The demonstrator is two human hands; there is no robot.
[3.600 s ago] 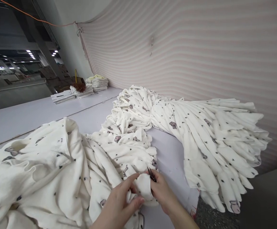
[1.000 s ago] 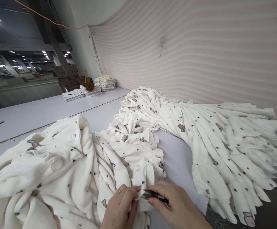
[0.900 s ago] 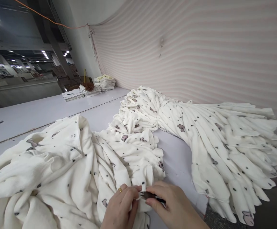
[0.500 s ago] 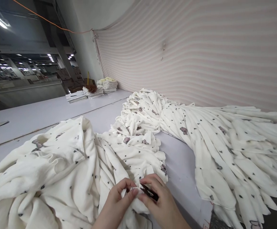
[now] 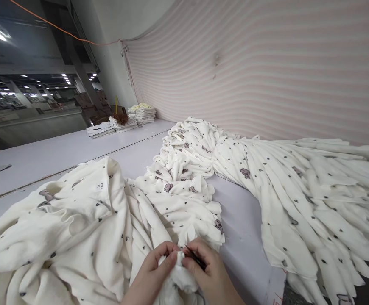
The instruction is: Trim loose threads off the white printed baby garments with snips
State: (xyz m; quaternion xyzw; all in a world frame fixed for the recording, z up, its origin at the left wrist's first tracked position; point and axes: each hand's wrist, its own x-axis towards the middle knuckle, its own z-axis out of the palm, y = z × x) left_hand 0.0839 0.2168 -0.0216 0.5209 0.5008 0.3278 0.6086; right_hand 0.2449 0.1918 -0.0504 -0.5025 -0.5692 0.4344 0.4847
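At the bottom middle, my left hand (image 5: 159, 269) pinches the edge of a white printed garment (image 5: 85, 241), its fingers closed on the cloth. Close beside it, my right hand (image 5: 208, 267) is closed around small dark thread snips (image 5: 196, 258), whose pointed tip shows by the left fingertips. The right fingertips also touch a bunched bit of the cloth. Much of the snips is hidden by the fingers. The garment spreads in loose folds to the left, with a size label near its top and small dark and mauve prints.
A gathered pile of similar printed cloth (image 5: 267, 169) fans across the right of the table (image 5: 241, 220) and over its edge. Folded stacks (image 5: 141, 114) and a brown tuft (image 5: 121, 118) stand at the back. A striped sheet (image 5: 251, 72) hangs behind, and an orange cord (image 5: 63, 30) runs overhead.
The bunched cloth between my hands has turned up and shows more. My right hand has tilted the snips, so less of their body is visible. The view has shifted slightly.
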